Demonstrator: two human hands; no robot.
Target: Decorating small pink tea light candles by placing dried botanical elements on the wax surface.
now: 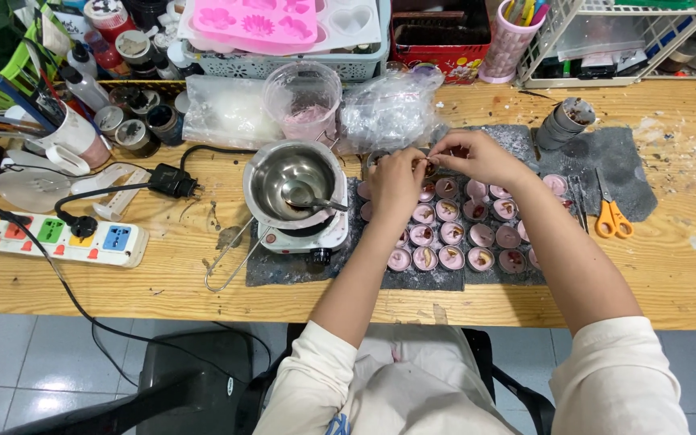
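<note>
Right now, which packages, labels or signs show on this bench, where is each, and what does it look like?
Red box: back centre, rectangular, red with bright printed patches.
Plastic bags: behind the hands, clear and crumpled.
Jars: back left, round, white printed lids, red bodies.
Power strip: left front, long, white, coloured socket panels.
No screens.

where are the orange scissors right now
In the head view the orange scissors lie on the wooden table, on the person's right, at the edge of a dark mat beside the rows of small pink cups.
</note>
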